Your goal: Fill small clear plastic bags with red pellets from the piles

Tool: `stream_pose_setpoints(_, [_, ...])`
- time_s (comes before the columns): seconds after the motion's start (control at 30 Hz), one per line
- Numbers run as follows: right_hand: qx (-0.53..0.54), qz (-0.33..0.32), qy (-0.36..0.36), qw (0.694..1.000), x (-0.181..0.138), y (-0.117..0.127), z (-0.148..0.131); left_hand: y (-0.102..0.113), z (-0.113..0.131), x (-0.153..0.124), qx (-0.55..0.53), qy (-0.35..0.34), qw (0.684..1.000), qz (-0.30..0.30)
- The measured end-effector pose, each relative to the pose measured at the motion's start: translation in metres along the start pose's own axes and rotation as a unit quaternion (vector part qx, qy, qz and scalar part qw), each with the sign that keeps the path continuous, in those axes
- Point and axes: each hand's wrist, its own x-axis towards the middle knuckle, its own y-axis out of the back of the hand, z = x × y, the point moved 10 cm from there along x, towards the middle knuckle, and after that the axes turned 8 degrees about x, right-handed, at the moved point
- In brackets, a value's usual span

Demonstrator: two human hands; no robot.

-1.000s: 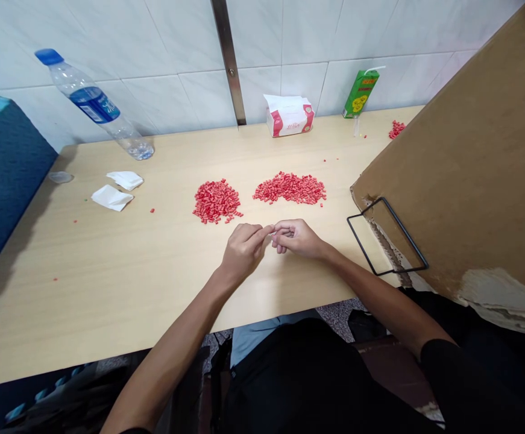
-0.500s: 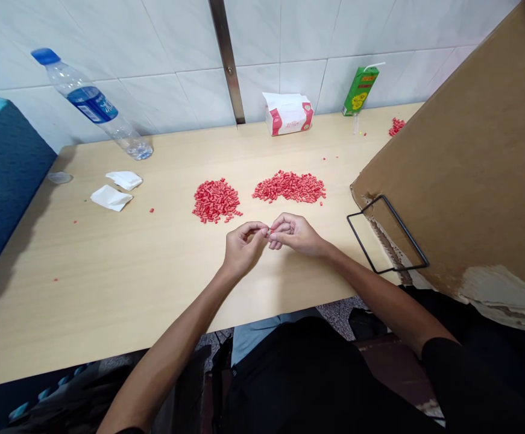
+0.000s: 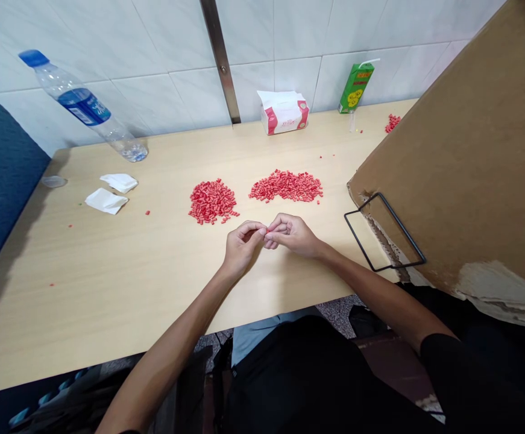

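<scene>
My left hand [image 3: 241,247] and my right hand [image 3: 293,235] meet fingertip to fingertip just above the wooden table [image 3: 122,271]. Both are pinched on one small red piece [image 3: 267,229] between them. Just beyond the hands lie two heaps of the same small red pieces: a tight left heap [image 3: 212,201] and a flatter, wider right heap [image 3: 287,185]. Neither hand touches the heaps.
A big sheet of cardboard [image 3: 461,163] leans over the table's right side, with a black wire frame [image 3: 382,232] against it. Along the tiled wall stand a water bottle [image 3: 80,106], a tissue pack [image 3: 282,113] and a green drink carton [image 3: 355,88]. Crumpled tissues [image 3: 108,193] lie at left.
The hands have lifted slightly toward the heaps and a red piece now shows between the fingertips. The view has shifted a little to the right.
</scene>
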Motion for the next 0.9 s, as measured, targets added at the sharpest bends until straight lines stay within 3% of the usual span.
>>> stream_pose_setpoints(0.3, [-0.005,0.013,0.008,1.000,0.001,0.005,0.002,0.004,0.002,0.000,0.089,-0.033,0.995,0.007])
stream_pose_setpoints(0.5, [-0.004,0.027,0.031,0.999,0.001,0.007,-0.002,0.008,0.011,-0.004,0.190,-0.090,0.977,0.036])
stream_pose_setpoints(0.9, [-0.012,0.028,0.055,0.998,0.001,0.007,-0.001,0.011,0.009,-0.003,0.160,-0.075,0.983,0.045])
